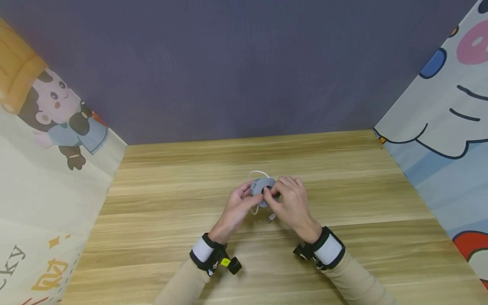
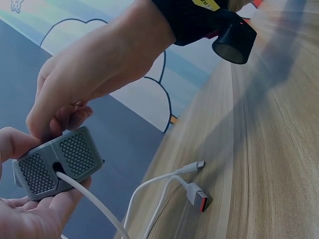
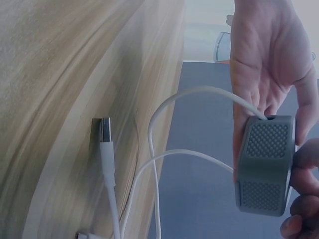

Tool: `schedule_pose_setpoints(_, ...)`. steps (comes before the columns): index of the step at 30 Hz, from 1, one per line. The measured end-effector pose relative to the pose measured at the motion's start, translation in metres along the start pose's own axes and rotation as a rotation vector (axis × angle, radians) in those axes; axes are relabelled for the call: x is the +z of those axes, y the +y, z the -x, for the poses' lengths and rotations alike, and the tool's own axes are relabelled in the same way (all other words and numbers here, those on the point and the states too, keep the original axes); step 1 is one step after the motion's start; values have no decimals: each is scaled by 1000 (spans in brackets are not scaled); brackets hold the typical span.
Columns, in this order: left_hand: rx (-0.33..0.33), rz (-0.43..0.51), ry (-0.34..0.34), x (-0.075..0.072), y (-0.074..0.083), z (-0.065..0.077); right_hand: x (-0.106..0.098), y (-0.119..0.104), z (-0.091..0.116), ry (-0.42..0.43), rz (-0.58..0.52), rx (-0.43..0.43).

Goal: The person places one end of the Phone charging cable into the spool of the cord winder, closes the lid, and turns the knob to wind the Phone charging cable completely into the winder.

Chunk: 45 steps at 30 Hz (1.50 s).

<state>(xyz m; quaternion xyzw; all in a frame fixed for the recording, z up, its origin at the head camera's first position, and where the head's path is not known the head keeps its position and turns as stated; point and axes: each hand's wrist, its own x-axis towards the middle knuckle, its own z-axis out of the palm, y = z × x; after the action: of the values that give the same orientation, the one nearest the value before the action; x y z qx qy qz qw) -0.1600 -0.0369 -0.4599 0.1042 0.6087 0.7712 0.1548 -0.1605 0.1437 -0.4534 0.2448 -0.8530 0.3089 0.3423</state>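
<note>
A grey cable winder (image 1: 259, 185) with rounded outline and textured side panels is held just above the table. My left hand (image 1: 235, 208) grips it from the left, thumb on its upper face and fingers beneath. My right hand (image 1: 292, 202) has curled fingers and thumb pinching at the dark round centre of the winder; the fingertips partly hide that spot. A white charging cable (image 2: 97, 201) comes out of a slot in the winder's side. Its USB-A plug (image 2: 198, 197) and smaller metal-tipped plug (image 2: 192, 167) show low by the table in the left wrist view.
The wood-grain table (image 1: 160, 237) lies under both hands. A dark blue-grey panel (image 1: 244, 72) rises behind it, with cartoon-printed panels at the left (image 1: 76, 123) and right (image 1: 450, 127). Both wrists carry strapped cameras.
</note>
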Motion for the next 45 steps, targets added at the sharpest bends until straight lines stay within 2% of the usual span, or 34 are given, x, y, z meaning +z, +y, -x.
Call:
schedule_pose_setpoints(8, -6, -9, -10, -1, 0, 0, -8, 6, -3, -36, 25, -75)
schedule_pose_setpoints(14, -1, -27, -19, -3, 0, 0, -16, 12, -6, -135, -35, -180)
schedule_pose_setpoints(20, 6, -52, -24, -5, -1, 0, -22, 18, -9, -209, -1, -282)
schedule_pose_setpoints(28, 0, -35, -34, -4, 0, 0, -28, 24, -12, -279, 33, -382)
schedule_pose_setpoints(34, -23, -68, -34, -5, 1, 1, -37, 21, -15, -378, 130, -414)
schedule_pose_setpoints(38, -28, -80, -43, -5, 2, 2, -41, 18, -17, -430, 246, -449)
schedule_pose_setpoints(45, -41, -98, -65, -6, 2, 2, -44, 17, -19, -397, 402, -547)
